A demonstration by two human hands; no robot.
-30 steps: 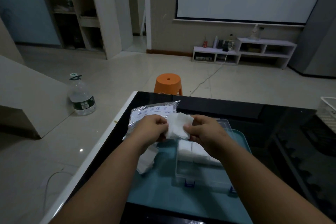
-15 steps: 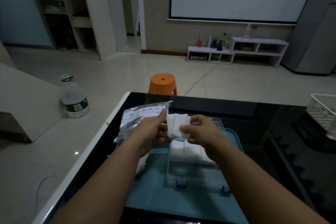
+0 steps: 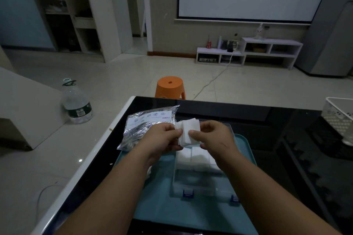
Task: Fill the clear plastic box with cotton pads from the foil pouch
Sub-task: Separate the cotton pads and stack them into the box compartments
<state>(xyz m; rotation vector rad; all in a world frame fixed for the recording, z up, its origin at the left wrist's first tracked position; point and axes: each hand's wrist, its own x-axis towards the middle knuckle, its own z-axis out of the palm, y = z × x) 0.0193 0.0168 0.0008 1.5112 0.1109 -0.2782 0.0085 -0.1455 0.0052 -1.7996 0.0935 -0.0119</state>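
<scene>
Held stack: a small white stack of square cotton pads hovers over the far end of the clear rectangular plastic box — probably being squared up so it drops in flat.
Left hand: thumb and curled fingers pinch the stack's left edge.
Right hand: thumb on the front face, fingers curled behind, pinching the right edge.
Box: its far half already holds white pads; the near half looks unfilled.
Crinkled silver foil pouch: lies just left of the box's far end, handy for the next grab.
Change: a second ago the stack sat more tilted — now squarer, with the hands barely shifted.
</scene>
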